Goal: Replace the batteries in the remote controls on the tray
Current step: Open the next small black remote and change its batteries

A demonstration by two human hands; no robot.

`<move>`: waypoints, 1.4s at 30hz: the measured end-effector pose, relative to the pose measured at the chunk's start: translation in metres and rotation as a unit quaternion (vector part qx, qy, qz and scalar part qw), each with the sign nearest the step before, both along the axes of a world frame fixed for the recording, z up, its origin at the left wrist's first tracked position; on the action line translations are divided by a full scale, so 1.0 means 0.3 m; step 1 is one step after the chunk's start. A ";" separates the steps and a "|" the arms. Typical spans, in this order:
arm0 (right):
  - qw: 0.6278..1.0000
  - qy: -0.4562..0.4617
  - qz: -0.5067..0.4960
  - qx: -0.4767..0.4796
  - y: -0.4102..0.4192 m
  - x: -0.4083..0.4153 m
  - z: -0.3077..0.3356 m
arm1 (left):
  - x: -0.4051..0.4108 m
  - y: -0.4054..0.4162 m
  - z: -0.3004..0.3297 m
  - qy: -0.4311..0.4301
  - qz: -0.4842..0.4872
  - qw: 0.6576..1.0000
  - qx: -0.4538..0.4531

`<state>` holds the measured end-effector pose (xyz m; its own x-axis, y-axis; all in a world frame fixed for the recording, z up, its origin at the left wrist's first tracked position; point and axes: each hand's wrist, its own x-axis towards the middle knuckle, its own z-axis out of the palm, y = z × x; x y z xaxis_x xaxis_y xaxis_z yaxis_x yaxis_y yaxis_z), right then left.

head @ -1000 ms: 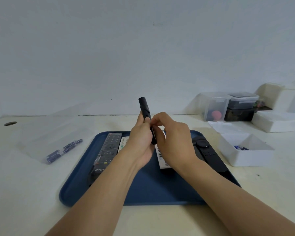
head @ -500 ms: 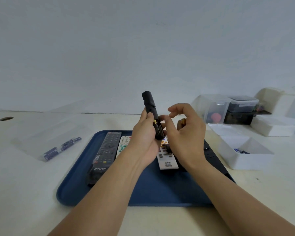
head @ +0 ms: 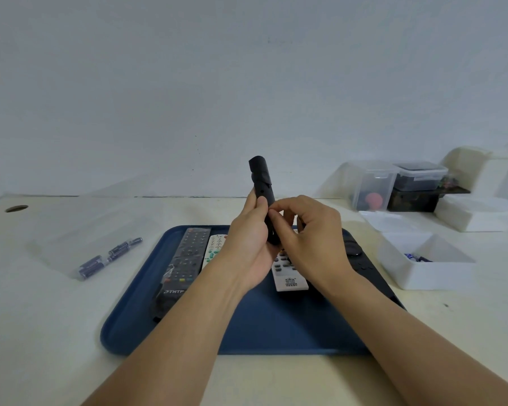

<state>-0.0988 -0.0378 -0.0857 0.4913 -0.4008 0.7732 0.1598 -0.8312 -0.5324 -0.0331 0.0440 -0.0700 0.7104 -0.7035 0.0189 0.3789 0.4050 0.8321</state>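
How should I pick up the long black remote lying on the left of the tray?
Pinch the long black remote across its narrow sides near the middle, coming from above: it lies flat, buttons up, a white remote close alongside.

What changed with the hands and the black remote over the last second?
The right hand, which had opened and drawn back from the black remote half a second ago, showing a gold-tipped battery in it, has closed in again; its fingertips now touch the remote's lower part and hide that spot. The left hand still grips the remote upright. The blue tray, its remotes and the loose batteries stayed put.
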 end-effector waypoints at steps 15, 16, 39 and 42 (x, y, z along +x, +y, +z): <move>0.999 0.048 0.002 0.009 0.023 0.036 -0.023 | -0.004 -0.006 -0.009 -0.016 0.048 0.998 0.027; 0.999 0.042 0.007 0.023 0.027 0.037 -0.022 | -0.004 -0.008 -0.010 -0.018 0.051 0.998 0.026; 0.996 0.065 0.050 0.036 0.006 0.035 0.001 | -0.003 -0.017 -0.025 -0.063 0.014 0.996 0.057; 0.996 0.069 0.046 0.030 0.003 0.034 -0.002 | -0.008 -0.020 -0.027 -0.072 0.015 0.995 0.061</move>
<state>-0.0884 -0.0368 -0.0862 0.6279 -0.3935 0.6715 0.1554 -0.7820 -0.6036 -0.0354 0.0380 -0.0780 0.7277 -0.6848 0.0378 0.2416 0.3074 0.9204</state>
